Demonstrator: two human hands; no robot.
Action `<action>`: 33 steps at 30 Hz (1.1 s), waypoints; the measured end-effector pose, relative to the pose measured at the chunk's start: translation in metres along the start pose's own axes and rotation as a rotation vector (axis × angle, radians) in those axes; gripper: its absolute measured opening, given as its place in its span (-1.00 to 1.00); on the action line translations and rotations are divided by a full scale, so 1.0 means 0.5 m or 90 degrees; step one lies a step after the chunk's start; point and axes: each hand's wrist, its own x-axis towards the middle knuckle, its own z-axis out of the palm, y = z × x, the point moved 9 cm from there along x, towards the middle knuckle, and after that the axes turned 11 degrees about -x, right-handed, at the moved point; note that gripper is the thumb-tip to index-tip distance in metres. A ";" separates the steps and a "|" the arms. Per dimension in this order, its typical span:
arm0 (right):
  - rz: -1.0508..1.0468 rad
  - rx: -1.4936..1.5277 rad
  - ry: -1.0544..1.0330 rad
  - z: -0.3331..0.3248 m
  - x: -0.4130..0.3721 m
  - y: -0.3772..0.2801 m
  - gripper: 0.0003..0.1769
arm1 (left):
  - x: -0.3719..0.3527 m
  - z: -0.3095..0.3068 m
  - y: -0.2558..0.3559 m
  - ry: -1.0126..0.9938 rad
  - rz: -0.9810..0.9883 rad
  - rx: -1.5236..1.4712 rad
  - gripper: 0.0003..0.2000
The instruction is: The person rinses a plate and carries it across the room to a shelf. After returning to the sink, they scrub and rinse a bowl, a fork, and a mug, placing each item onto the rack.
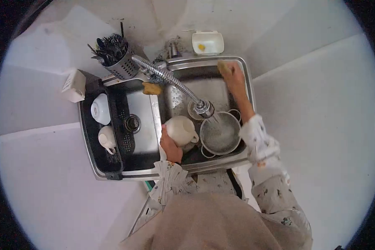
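Note:
My left hand (171, 146) grips a cream-coloured mug (180, 130) over the right basin of the sink, its handle pointing right. At the back right of that basin, my right hand (234, 79) is closed around a yellowish sponge (224, 68). To the right of the mug sits a two-handled pot (220, 135) with cloudy water in it. Water runs into the pot from a flexible metal faucet (171, 78). A small pale dish (194, 111) is partly hidden behind the faucet head and the mug.
A metal holder (124, 66) full of cutlery stands behind the left basin. In a black rack (116, 154) at the left rest a white bowl (100, 109) and a cup (106, 137). Another sponge (151, 88) lies on the divider. A white soap tray (208, 43) is behind the sink.

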 end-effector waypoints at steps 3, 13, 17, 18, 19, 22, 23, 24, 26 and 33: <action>-0.172 -0.087 0.053 0.052 0.127 -0.049 -0.65 | -0.004 0.015 0.032 -0.093 0.233 0.346 -0.54; -0.144 -0.078 -0.268 0.131 -0.236 0.023 -0.74 | -0.029 0.144 -0.085 0.019 -0.037 0.108 -0.66; -0.262 -0.222 -0.043 0.064 -0.293 -0.019 -0.65 | 0.040 0.121 -0.164 -0.154 0.221 0.371 -0.80; -0.385 -0.322 -0.023 0.063 -0.311 -0.048 -0.65 | 0.084 0.097 -0.234 -0.197 0.181 0.631 -0.81; -0.382 -0.322 -0.019 0.055 -0.302 -0.044 -0.65 | 0.094 0.102 -0.233 -0.201 0.180 0.633 -0.81; -0.219 -0.041 -0.214 0.059 -0.222 0.018 -0.67 | 0.100 0.175 -0.205 -0.380 0.262 0.704 -0.75; -0.041 0.053 -0.373 0.087 -0.208 0.083 -0.66 | 0.086 0.208 -0.188 -0.440 0.289 0.726 -0.71; 0.140 0.148 -0.524 0.113 -0.229 0.143 -0.64 | 0.080 0.222 -0.190 -0.501 0.317 0.746 -0.67; 0.169 0.249 -0.549 0.117 -0.245 0.201 -0.62 | 0.082 0.237 -0.186 -0.554 0.276 0.677 -0.67; 0.485 0.639 -0.252 0.096 -0.325 0.228 -0.55 | 0.048 0.282 -0.200 -0.503 -0.127 0.047 -0.69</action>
